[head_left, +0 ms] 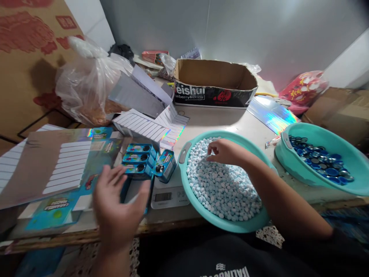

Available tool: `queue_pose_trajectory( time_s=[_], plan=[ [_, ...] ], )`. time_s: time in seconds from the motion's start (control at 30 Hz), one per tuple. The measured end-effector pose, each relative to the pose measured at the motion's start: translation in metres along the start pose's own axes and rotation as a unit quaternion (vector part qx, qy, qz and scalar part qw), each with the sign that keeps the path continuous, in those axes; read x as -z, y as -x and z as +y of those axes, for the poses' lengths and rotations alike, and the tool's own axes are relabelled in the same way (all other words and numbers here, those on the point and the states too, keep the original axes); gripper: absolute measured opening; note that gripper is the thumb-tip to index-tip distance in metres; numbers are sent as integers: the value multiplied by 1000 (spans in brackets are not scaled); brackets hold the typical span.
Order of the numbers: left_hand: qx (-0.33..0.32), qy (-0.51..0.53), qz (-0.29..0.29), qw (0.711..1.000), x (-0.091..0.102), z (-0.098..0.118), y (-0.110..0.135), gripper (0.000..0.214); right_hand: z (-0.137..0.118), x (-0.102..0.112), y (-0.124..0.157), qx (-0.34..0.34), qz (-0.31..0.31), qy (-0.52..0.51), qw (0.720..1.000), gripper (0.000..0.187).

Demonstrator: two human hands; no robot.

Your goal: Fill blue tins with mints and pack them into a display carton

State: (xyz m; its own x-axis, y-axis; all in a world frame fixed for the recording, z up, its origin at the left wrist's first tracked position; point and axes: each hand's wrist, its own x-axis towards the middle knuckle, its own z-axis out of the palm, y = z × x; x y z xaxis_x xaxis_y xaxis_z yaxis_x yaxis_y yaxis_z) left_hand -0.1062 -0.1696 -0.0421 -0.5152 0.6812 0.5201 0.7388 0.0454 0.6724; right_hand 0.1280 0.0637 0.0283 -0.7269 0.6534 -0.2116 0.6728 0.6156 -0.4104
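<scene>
My right hand (223,151) is over the pale blue and white candies (225,184) that fill a turquoise basin (193,200). Its fingertips are pinched together at the candies, and anything between them is too small to make out. My left hand (117,200), slightly blurred, hovers palm inward with thumb and fingers spread and nothing in it. Just beyond it, several small blue boxes (137,167) lie stacked in a row. One more blue box (165,166) leans beside them, above the white digital scale (170,197). The scale's reading is not legible.
Right of the basin stands a second turquoise basin (302,169) holding blue and silver caps (323,161). An open carton (213,94) is at the back. Printed card sheets (63,165) cover the left side, with a tied plastic bag (92,84) behind them.
</scene>
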Motion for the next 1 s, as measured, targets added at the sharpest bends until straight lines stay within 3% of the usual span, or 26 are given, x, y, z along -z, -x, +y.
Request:
queue_pose_trajectory(
  time_s=[0.07,0.17,0.23,0.3,0.37,0.43,0.5,0.67,0.8,0.93,1.0],
  plan=[
    [39,12,-29,999,-26,22,-5,100,-2,0,-1,-13,55,-29,998,18],
    [54,-79,-39,995,-46,36,-15,81,-3,-2,-3,-29,136,-76,987,21],
    [-28,-106,16,994,-48,41,-24,61,-3,-4,-4,-27,172,-92,980,23],
    [-165,-106,24,980,-46,48,-35,54,-3,-5,-5,-19,193,-103,976,23],
    [-278,-107,-28,954,-44,58,-47,54,-3,-6,-5,-13,202,-108,973,22],
    [-333,-112,-84,932,-45,67,-56,55,-4,-6,-5,-11,201,-111,973,22],
    [-347,-113,-96,926,-47,72,-61,58,-4,-6,-4,-11,200,-111,973,21],
    [-334,-139,-54,931,-50,67,-61,62,-4,-5,-4,-8,199,-111,974,21],
    [-364,-165,-121,909,-51,62,-61,60,-5,-4,-4,-8,190,-102,976,20],
    [-362,-176,-77,912,-51,60,-61,59,-6,-3,-3,-9,188,-103,977,20],
    [-360,-190,-89,909,-51,59,-62,56,-5,-2,-2,-8,189,-103,977,20]
  ],
)
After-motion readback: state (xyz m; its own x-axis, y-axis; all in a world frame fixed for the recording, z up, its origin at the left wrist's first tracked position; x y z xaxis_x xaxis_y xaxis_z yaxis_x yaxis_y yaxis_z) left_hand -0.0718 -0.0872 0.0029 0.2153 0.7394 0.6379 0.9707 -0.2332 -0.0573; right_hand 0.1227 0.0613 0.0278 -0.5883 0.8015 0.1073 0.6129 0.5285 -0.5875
